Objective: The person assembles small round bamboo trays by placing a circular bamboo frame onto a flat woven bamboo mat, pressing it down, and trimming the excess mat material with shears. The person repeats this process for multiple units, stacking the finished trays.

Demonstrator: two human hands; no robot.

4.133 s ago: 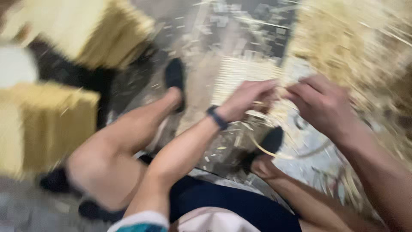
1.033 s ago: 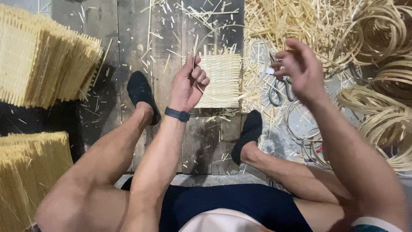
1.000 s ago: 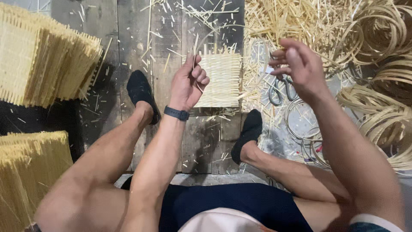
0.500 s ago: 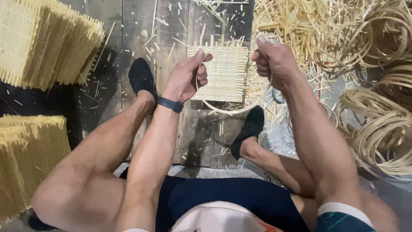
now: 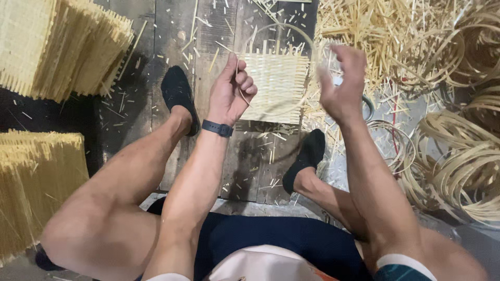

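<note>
Bamboo strip [image 5: 271,31], thin and pale, runs in an arc between the two raised hands, above the woven mat [image 5: 278,86] that lies flat on the plank floor [image 5: 172,36] between the person's feet. One end of the strip is pinched in the left hand [image 5: 229,93], thumb pressed against curled fingers; from there it rises, curves over the mat's far edge and drops toward the right hand [image 5: 341,83]. The right hand is blurred; its fingers appear drawn together near the strip's other end, but whether they actually grip it cannot be told.

Key relation: the strip's long axis lies left to right across the view, bowed away from the person, with the mat directly below and slightly beyond both hands. The left hand sits over the mat's left edge, the right hand just past its right edge, so the two are about equally near the mat.

Pose: both forearms are lifted from the lap and reach forward, elbows bent, wrists raised. The left wrist wears a dark band [image 5: 217,128].

Surroundings: stacked woven panels [image 5: 57,47] at the floor's far left corner, another stack [image 5: 36,182] at the near left, loose bamboo offcuts [image 5: 390,36] at the far right, and coiled bamboo hoops [image 5: 458,166] at the right edge.
</note>
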